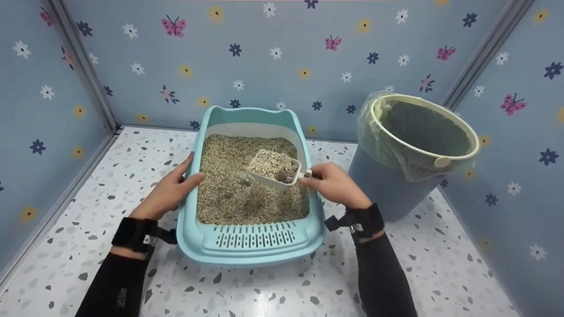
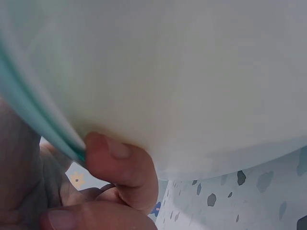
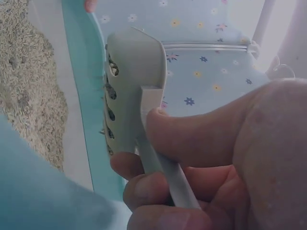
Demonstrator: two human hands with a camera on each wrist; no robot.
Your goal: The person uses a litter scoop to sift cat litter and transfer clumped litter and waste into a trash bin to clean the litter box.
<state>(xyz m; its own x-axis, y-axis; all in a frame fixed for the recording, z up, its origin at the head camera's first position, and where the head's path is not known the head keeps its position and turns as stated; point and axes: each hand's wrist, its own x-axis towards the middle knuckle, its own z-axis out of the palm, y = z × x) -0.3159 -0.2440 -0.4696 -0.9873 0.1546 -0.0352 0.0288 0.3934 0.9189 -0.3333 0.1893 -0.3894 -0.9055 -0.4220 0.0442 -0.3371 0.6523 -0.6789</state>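
A pale blue litter box [image 1: 251, 257] sits on the floor, filled with tan pellet litter [image 1: 233, 180]. My left hand [image 1: 167, 191] grips its left rim, thumb over the top; curled fingers [image 2: 122, 163] show against the box's pale outer wall in the left wrist view. My right hand [image 1: 337, 182] holds a white litter scoop [image 1: 278, 185] by its handle, above the right part of the litter. Light pellets and a darker grey-brown clump [image 1: 286, 176] lie in the scoop. Slots along the scoop's edge show in the right wrist view, with pellets behind them.
To the right of the box stands a blue-grey bin [image 1: 379, 189] with a cream rim [image 1: 458, 157] and a translucent liner [image 1: 374, 143] folded over it. Flower-patterned panels [image 1: 264, 83] enclose the back and both sides. The floor [image 1: 246, 290] is white with grey specks.
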